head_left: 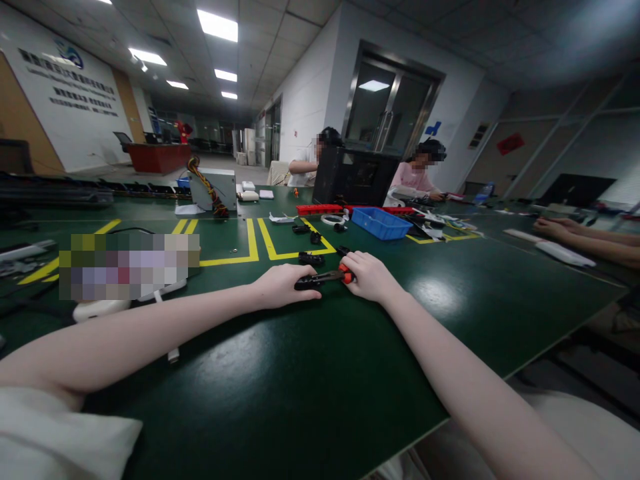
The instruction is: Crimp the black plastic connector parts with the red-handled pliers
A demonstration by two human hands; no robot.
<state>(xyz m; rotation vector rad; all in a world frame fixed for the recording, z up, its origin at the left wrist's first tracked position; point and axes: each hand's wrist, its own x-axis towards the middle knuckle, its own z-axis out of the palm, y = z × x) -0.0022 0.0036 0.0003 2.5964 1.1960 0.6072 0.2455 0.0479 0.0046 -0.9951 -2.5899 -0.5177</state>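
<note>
My left hand (pixel 280 287) is closed on a small black part (pixel 306 283), low over the green table (pixel 320 373). Wrapped round the orange-and-black handles of a pair of pliers (pixel 330 275) is my right hand (pixel 371 275). The metal jaws point left and meet the black part; whether they grip it I cannot tell. Just beyond my hands lies another black piece (pixel 311 258), and further back are more small black pieces (pixel 315 237).
A blue tray (pixel 383 230) stands beyond my right hand, near a white coiled cable (pixel 333 220). Behind are a black computer case (pixel 345 177) and a power supply (pixel 229 190) with wires. Two people sit across; another person's hands (pixel 550 228) rest at right.
</note>
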